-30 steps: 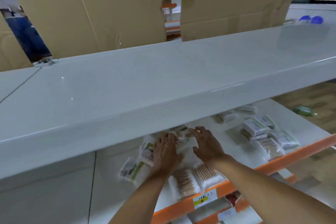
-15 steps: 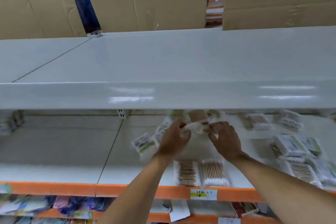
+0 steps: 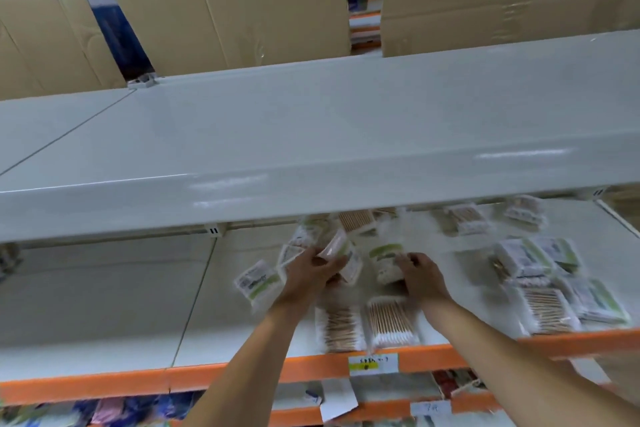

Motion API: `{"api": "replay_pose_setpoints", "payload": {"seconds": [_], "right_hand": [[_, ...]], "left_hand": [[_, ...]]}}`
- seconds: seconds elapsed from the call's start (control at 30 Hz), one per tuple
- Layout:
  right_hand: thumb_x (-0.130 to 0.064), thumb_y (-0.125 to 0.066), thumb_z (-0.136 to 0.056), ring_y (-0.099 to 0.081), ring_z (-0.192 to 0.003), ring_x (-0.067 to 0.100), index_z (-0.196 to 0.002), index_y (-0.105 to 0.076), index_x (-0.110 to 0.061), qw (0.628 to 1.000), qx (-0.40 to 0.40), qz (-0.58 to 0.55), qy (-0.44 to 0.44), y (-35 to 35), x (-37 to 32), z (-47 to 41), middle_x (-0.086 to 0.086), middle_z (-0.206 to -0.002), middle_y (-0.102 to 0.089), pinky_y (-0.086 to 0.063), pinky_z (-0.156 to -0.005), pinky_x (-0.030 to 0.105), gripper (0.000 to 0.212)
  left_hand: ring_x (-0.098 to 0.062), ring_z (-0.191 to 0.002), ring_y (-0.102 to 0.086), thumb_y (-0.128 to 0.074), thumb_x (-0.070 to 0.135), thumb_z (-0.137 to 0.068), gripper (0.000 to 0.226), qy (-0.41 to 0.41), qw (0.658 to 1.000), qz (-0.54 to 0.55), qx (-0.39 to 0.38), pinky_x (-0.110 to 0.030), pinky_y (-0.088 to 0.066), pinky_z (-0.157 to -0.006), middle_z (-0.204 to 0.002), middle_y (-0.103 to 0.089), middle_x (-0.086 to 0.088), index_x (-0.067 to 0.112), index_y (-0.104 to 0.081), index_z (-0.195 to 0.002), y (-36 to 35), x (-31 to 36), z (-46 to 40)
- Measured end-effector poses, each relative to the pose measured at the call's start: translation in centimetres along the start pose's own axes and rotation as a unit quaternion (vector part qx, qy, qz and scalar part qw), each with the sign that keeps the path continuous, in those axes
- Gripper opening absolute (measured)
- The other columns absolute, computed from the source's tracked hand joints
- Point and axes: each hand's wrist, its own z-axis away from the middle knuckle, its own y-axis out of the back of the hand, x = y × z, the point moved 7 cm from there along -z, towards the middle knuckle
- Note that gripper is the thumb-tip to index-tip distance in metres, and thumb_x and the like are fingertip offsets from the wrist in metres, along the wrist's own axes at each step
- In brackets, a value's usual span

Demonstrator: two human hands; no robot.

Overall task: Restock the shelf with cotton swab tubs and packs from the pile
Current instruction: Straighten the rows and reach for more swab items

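My left hand (image 3: 311,274) grips a swab pack (image 3: 341,250), lifted to sort it; right hand (image 3: 420,276) holds a tub (image 3: 387,262) upright mid-shelf (image 3: 104,305), w/ two packs (image 3: 367,322) squared at front edge.

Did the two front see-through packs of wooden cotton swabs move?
No. Both clear swab packs still lie side by side just behind the yellow price label.

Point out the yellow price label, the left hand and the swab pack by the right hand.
yellow price label (image 3: 373,364): head view, label's middle.
left hand (image 3: 308,274): head view, back of hand.
swab pack (image 3: 385,262): head view, its green-printed front.
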Motion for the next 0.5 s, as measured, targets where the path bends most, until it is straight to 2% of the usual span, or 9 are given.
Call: {"api": "replay_pose_setpoints", "payload": {"seconds": [0.07,0.17,0.23,0.33,0.43,0.5], "right_hand": [[-0.034,-0.051,-0.100,-0.061,-0.084,0.014,-0.110,-0.061,-0.016,1.000,0.010,-0.013,-0.017,0.0,0.5,0.3,0.004,-0.101,-0.065,-0.047,-0.063,0.029,0.022],[-0.034,-0.045,-0.102,-0.058,-0.079,0.007,-0.106,-0.058,-0.021,1.000,0.011,-0.015,-0.018,-0.3,0.5,0.7,-0.006,-0.091,-0.061,-0.041,-0.056,0.023,0.019],[-0.035,-0.043,-0.103,-0.059,-0.079,0.007,-0.105,-0.057,-0.021,1.000,0.009,-0.016,-0.019,-0.3,0.7,0.9,-0.007,-0.090,-0.061,-0.044,-0.060,0.025,0.020],[-0.041,-0.045,-0.101,-0.062,-0.087,0.012,-0.110,-0.056,-0.022,1.000,-0.006,-0.024,-0.019,-0.7,0.8,1.0,-0.005,-0.097,-0.063,-0.053,-0.075,0.035,0.024],[-0.047,-0.052,-0.097,-0.059,-0.085,0.008,-0.114,-0.052,-0.024,0.999,-0.020,0.025,0.018,-1.0,0.3,1.2,-0.009,-0.095,-0.061,-0.045,-0.064,0.027,0.028],[-0.045,-0.056,-0.096,-0.060,-0.082,0.007,-0.114,-0.053,-0.023,0.999,-0.018,0.033,0.029,-0.8,0.2,1.2,-0.008,-0.096,-0.062,-0.045,-0.062,0.026,0.028]], "left_hand": [[-0.030,-0.075,-0.069,-0.083,0.010,-0.077,0.037,0.008,1.000,-0.014,-0.003,-0.044,-0.058,-0.077,-0.092,-0.073,-0.017,0.004,-0.066,-0.109,-0.4,-0.3,0.1],[-0.018,-0.068,-0.064,-0.081,0.003,-0.076,0.037,0.017,1.000,-0.024,0.002,-0.034,-0.055,-0.066,-0.091,-0.070,-0.012,0.007,-0.063,-0.108,-0.8,-0.8,0.1],[-0.014,-0.067,-0.063,-0.080,0.004,-0.077,0.034,0.028,0.999,-0.030,-0.007,-0.029,-0.053,-0.063,-0.090,-0.068,-0.008,0.014,-0.062,-0.104,-1.1,-1.1,0.1],[-0.009,-0.067,-0.067,-0.079,0.006,-0.077,0.031,0.034,0.999,-0.032,-0.023,-0.022,-0.051,-0.059,-0.087,-0.071,-0.003,0.017,-0.066,-0.104,-1.4,-1.4,0.5],[-0.011,-0.081,-0.074,-0.080,0.008,-0.075,0.035,0.018,0.998,-0.051,-0.042,-0.020,-0.055,-0.065,-0.092,-0.077,0.001,0.021,-0.070,-0.105,-2.0,-1.4,1.0],[-0.009,-0.080,-0.074,-0.081,0.006,-0.073,0.035,0.006,0.998,-0.056,-0.030,-0.016,-0.054,-0.061,-0.089,-0.077,0.005,0.024,-0.071,-0.102,-2.3,-1.1,1.4]]}}
